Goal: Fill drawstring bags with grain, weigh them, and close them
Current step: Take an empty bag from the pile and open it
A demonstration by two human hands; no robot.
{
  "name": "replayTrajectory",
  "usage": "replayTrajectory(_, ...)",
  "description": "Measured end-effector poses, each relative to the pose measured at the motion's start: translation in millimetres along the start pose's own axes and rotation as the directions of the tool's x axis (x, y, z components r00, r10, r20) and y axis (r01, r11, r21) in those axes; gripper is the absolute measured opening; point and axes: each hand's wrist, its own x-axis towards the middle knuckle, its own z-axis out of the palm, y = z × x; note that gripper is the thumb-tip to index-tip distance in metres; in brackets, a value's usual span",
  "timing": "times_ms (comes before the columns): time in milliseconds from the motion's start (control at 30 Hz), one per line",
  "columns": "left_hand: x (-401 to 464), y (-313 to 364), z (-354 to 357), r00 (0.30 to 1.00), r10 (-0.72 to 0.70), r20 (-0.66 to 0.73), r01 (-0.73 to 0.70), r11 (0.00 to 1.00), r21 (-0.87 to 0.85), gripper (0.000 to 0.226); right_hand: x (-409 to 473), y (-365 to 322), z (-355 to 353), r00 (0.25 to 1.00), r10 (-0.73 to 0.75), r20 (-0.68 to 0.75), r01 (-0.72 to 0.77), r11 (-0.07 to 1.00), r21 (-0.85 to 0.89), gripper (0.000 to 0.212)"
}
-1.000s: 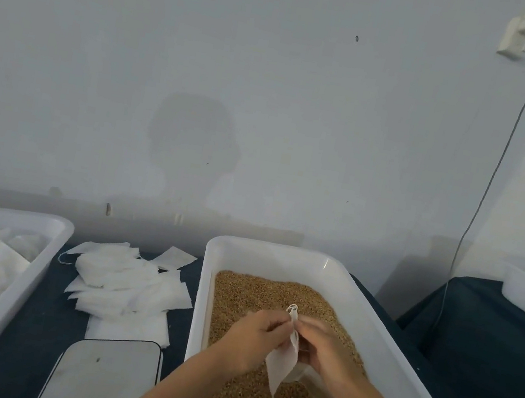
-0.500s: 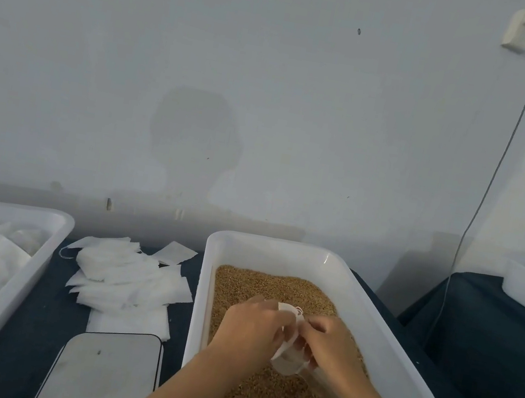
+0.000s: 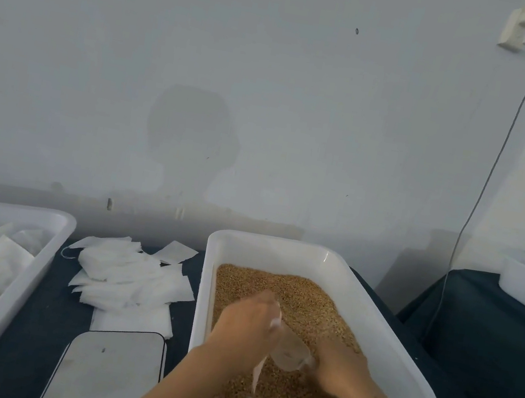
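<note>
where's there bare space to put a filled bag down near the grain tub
The scale top is bare. Dark cloth shows free between the left tray and the scale, and right of the grain tub. Behind the scale it is crowded with empty bags.

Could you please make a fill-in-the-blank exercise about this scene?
1. Both hands hold one bag over the ____.
2. The scale lies ____ of the grain tub.
3. The empty bags lie on the ____, behind the scale.

Answers: grain; left; table
</note>
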Motion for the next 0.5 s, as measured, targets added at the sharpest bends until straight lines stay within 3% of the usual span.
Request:
replayTrajectory(67,-5,-1,2,0.974,-0.028,0.224,0.013,0.998,0.068,0.023,-1,-1,-1,0.998,-0.035,-0.049,0.032,0.998,-0.054,0.021)
replayTrajectory(100,-6,-2,2,0.965,-0.020,0.261,-0.008,0.994,0.108,0.023,-1,-1,-3,0.996,-0.041,-0.076,0.037,0.998,-0.054,0.017)
replayTrajectory(200,-6,-1,0,0.979,0.042,0.202,-0.064,0.993,0.102,0.020,3,5,-18,0.991,-0.011,-0.132,0.011,1.000,0.000,0.013)
replayTrajectory(267,-5,2,0,0.979,0.084,0.184,-0.107,0.987,0.118,0.022,5,10,-37,0.987,0.010,-0.163,-0.024,0.996,-0.084,0.006)
replayTrajectory(367,-5,3,2,0.975,0.096,0.202,-0.128,0.980,0.153,0.024,10,14,-64,0.984,0.084,-0.154,-0.113,0.975,-0.192,0.011)
replayTrajectory(500,-5,1,3,0.965,0.016,0.263,-0.074,0.975,0.210,0.018,17,6,-85,0.992,0.096,-0.088,-0.121,0.924,-0.363,0.022)
